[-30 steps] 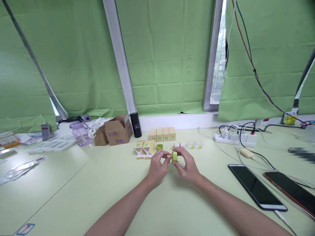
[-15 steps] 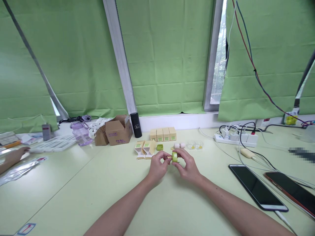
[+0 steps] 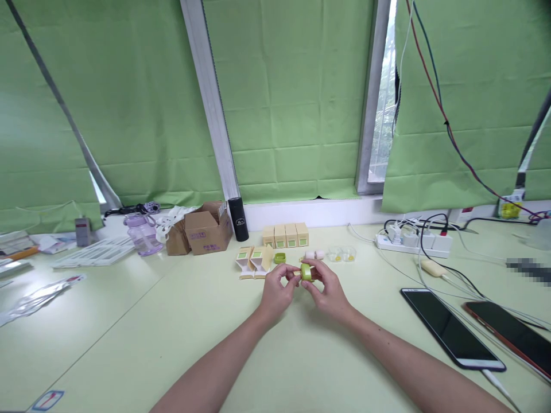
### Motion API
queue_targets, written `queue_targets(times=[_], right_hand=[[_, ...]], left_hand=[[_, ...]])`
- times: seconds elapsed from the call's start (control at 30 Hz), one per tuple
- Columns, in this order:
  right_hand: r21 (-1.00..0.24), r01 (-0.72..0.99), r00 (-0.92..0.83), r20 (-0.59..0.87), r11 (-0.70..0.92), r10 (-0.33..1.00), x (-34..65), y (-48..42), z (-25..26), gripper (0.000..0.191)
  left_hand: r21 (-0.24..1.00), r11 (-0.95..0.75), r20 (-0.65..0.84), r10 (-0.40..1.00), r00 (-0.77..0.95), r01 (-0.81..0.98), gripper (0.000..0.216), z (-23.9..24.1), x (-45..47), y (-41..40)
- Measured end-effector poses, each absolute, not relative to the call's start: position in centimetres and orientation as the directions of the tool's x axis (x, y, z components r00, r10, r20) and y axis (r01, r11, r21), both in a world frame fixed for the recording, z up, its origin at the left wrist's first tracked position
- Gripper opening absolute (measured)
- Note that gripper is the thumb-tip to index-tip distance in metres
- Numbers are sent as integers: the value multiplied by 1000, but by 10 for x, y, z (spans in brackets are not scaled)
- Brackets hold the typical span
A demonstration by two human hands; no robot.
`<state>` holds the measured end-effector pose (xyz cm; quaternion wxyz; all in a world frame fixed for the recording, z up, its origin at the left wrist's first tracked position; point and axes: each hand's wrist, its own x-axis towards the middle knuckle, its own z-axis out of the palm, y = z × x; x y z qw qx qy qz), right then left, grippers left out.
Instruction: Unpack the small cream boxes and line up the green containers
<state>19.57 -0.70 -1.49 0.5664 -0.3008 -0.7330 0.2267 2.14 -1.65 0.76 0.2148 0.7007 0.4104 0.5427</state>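
A small green case [image 3: 306, 272] is sitting between the two hands, over the surface [image 3: 275, 361]. The right hand [image 3: 329, 291] is pinching it, while the left hand's [image 3: 276, 291] fingers are pinching a pale strip [image 3: 297, 273] at its side. The hands are apparently working strip and case together; the next move seems to be calling for a steady right grip and fine left control. Beyond, a green tray [image 3: 279, 258] is lying near open boxes [image 3: 253, 263].

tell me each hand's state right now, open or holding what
Left hand: closed, pinching a small pale piece, too small to identify.
Right hand: closed, holding a small green piece.
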Motion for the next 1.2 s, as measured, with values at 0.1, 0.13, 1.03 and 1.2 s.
queue_targets(times=[0.1,0.13,1.03,1.2], right_hand=[[-729,108,-176,655,676,735,193,-8,-13,39],[-737,90,-181,650,670,738,192,-7,-13,38],[-407,354,-258,823,842,507,204,-8,-3,51],[-302,461,-243,862,835,446,206,-8,-3,41]], left_hand=[[730,-567,591,804,63,380,12,7,20,-15],[727,-566,591,804,65,389,13,6,20,-14],[704,-591,591,795,136,393,47,6,18,-12],[649,-627,639,757,139,430,43,6,18,-12]])
